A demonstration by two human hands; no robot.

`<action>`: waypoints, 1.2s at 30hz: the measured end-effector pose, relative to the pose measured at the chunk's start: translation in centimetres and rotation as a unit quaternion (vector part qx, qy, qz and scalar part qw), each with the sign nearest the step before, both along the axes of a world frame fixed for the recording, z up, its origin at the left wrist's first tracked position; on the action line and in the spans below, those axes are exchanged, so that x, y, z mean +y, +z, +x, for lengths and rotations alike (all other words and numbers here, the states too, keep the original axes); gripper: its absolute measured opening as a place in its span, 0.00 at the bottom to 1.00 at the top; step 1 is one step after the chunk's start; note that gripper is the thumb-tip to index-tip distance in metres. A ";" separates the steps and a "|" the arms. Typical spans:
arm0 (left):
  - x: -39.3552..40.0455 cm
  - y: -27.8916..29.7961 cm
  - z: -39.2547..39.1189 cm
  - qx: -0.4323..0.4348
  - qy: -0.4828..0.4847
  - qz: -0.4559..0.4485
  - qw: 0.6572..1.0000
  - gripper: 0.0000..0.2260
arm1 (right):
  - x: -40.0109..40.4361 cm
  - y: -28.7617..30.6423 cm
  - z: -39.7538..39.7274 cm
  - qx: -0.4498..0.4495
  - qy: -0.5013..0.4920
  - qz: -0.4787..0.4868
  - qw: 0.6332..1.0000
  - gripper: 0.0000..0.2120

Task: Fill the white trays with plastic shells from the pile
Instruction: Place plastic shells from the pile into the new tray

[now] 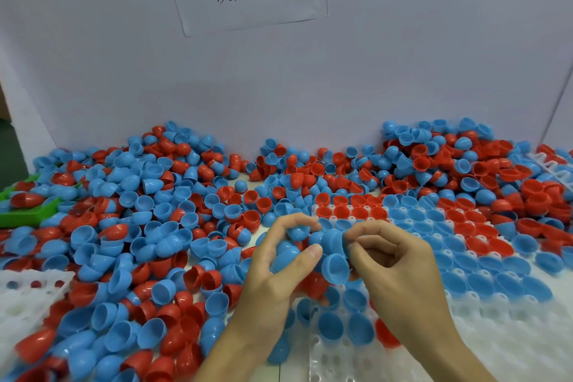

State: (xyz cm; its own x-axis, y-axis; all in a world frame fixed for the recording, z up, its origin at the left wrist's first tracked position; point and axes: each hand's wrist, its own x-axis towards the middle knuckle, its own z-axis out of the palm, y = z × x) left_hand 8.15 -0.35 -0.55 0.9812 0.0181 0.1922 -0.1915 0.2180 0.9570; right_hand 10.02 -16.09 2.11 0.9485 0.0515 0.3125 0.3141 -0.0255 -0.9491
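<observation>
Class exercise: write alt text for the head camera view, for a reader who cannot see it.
Two hands, left and right, hold blue shells above a partly filled white tray. A pile of red and blue shells surrounds them.

Two bare hands enter from lower edge of frame. Left hand (273, 270) at lower centre, right hand (400, 267) just right of it. No gloves, no rings, no watch, no wristband on either. Forearms bare as far as frame shows; no sleeve or cuff in view. Fingers (313, 253) slim, nails short, plain, seemingly unpainted, though wide-angle blur softens detail. Thumbnail on left hand shows pale tip. No marks, plasters or tattoos visible on hand backs or wrists.
</observation>
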 end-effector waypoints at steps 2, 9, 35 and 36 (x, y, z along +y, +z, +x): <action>0.0 -0.1 0.1 -0.002 0.020 0.051 0.998 0.18 | 0.0 0.1 0.0 0.006 0.012 0.011 1.000 0.14; 0.1 0.0 0.1 -0.032 0.036 0.135 0.990 0.16 | -0.1 -0.1 0.2 0.034 0.030 -0.020 0.999 0.16; 0.3 -0.4 0.6 0.023 0.103 0.018 0.994 0.15 | -1.2 -0.1 1.2 0.070 0.035 -0.003 0.997 0.08; 0.2 -0.4 0.6 0.023 0.101 0.020 0.994 0.14 | -1.0 -0.2 1.2 0.065 0.030 -0.006 0.997 0.06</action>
State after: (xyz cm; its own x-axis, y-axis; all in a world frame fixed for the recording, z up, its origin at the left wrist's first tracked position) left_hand 8.73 -0.11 -0.92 0.9663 0.2082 0.1513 -0.1827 0.1410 0.9730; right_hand 11.26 -17.12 1.96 0.9760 0.1129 0.1865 0.1900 -0.0215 -0.9815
